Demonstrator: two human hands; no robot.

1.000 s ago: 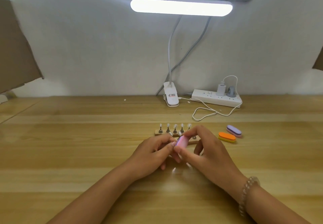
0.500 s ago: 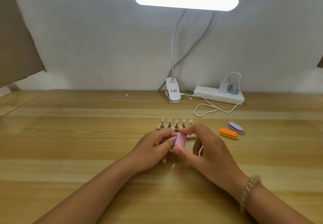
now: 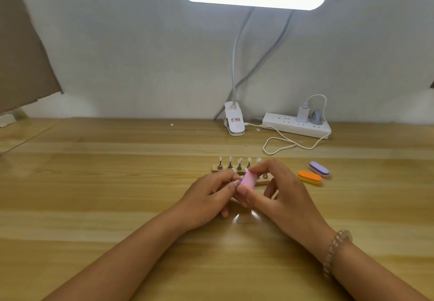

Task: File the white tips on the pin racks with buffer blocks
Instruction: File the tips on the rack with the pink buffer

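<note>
Two wooden pin racks lie mid-table: the far rack [image 3: 217,168] carries several metal pins with white tips [image 3: 230,159], and the near rack [image 3: 264,181] is mostly hidden behind my hands. My right hand [image 3: 279,195] pinches a pink buffer block [image 3: 247,181] between thumb and fingers, just in front of the racks. My left hand [image 3: 211,195] has its fingertips curled against the block's left face, holding something small there that my fingers hide.
An orange buffer block [image 3: 309,176] and a purple one [image 3: 319,169] lie right of the racks. At the back stand a clip lamp [image 3: 233,122], a white power strip [image 3: 296,128] and a looping cable [image 3: 281,146]. Brown cardboard [image 3: 21,51] leans at far left.
My hands stay together on the pink block in front of the racks, with only small shifts of the fingers. The camera view has tilted slightly.
</note>
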